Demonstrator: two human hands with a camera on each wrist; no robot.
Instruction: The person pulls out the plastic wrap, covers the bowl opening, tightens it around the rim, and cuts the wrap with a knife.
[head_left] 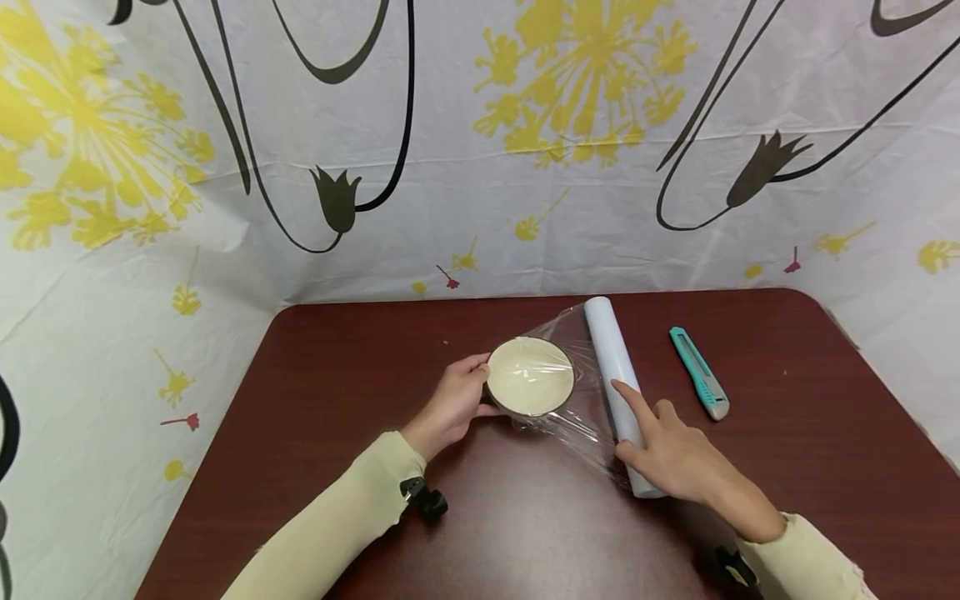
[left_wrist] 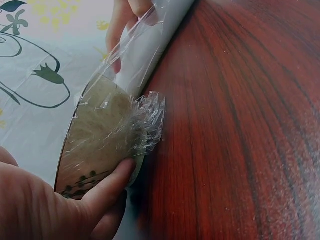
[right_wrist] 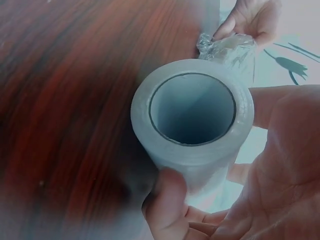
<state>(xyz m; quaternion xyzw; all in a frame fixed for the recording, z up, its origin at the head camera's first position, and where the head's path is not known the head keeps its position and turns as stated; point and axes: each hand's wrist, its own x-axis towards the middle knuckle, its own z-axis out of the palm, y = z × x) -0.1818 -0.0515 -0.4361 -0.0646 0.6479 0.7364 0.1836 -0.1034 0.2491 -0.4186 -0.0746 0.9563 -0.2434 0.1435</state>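
My left hand point(head_left: 453, 400) grips a cream bowl point(head_left: 529, 377) by its left side, with the thumb near the rim. Clear cling film point(head_left: 592, 429) covers the bowl's mouth and stretches right to a white roll of cling film point(head_left: 617, 367). In the left wrist view, film is bunched against the tilted bowl's point(left_wrist: 97, 135) outside, which carries a dark pattern. On the roll's near half lies my right hand point(head_left: 671, 454), index finger reaching across it and thumb against its side. The right wrist view looks into the roll's hollow core point(right_wrist: 192, 110), with the thumb point(right_wrist: 167, 200) below it.
A teal box cutter point(head_left: 699, 373) lies on the dark red-brown table point(head_left: 360, 350), right of the roll. Behind the table's far edge hangs a white sheet point(head_left: 465, 167) with yellow and dark flower prints, which also runs along the left and right sides.
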